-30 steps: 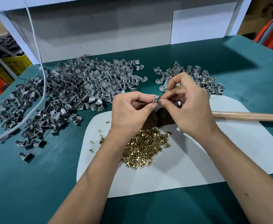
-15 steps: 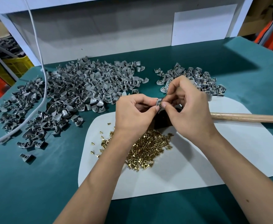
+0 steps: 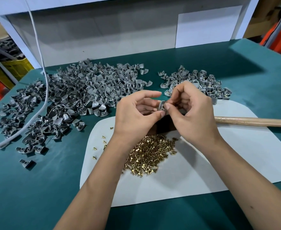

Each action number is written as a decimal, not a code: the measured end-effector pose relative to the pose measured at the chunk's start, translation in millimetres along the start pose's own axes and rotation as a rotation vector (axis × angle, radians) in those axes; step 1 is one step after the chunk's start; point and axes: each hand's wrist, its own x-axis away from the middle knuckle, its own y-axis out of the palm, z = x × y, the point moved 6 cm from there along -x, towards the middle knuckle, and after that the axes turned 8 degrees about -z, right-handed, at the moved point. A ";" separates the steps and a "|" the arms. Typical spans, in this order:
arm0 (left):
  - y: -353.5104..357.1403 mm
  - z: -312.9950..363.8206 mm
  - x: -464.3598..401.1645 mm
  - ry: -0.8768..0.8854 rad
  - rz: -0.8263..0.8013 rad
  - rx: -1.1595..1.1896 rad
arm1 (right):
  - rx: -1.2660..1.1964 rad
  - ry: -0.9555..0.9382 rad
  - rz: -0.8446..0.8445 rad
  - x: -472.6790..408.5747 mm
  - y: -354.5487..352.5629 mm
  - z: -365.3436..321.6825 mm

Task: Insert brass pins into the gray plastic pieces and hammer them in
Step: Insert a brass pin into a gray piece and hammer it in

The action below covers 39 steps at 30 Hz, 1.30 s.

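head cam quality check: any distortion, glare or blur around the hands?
Head view: wide-angle bowing bends the table edge and shelf; the brass pins glint but are not blown out; soft shadows fall under both forearms onto the white mat; the gray piece between left hand and right hand is slightly soft.

Table: teal cloth-like cover, matt, fine texture. White sheet on it: paper or thin felt, cannot tell; matt, smooth. Brass pins: yellow metal, glossy, bright glints. Gray plastic pieces: moulded, smooth, dull satin sheen on curved faces. Smaller pile: same plastic, brass specks showing. Hammer handle: pale bare wood, smooth, matt. Cable: white, smooth, slight gloss. Back panel: white, flat, matt.
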 end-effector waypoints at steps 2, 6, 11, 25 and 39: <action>-0.3 1.9 -0.4 0.017 -0.018 -0.006 | -0.017 -0.006 -0.016 -0.3 0.6 -0.6; -0.1 1.6 0.5 0.019 -0.018 0.015 | 0.010 -0.056 -0.069 -0.6 2.7 -2.5; 2.3 1.5 0.5 0.017 -0.037 0.027 | 0.102 -0.163 -0.154 -1.5 5.1 -9.5; -2.1 -2.9 0.3 0.018 -0.113 0.095 | 0.180 -0.225 -0.134 1.5 2.3 -12.3; -2.0 -4.4 -3.1 0.019 -0.138 0.085 | 0.257 -0.221 -0.075 -0.6 -2.2 -15.3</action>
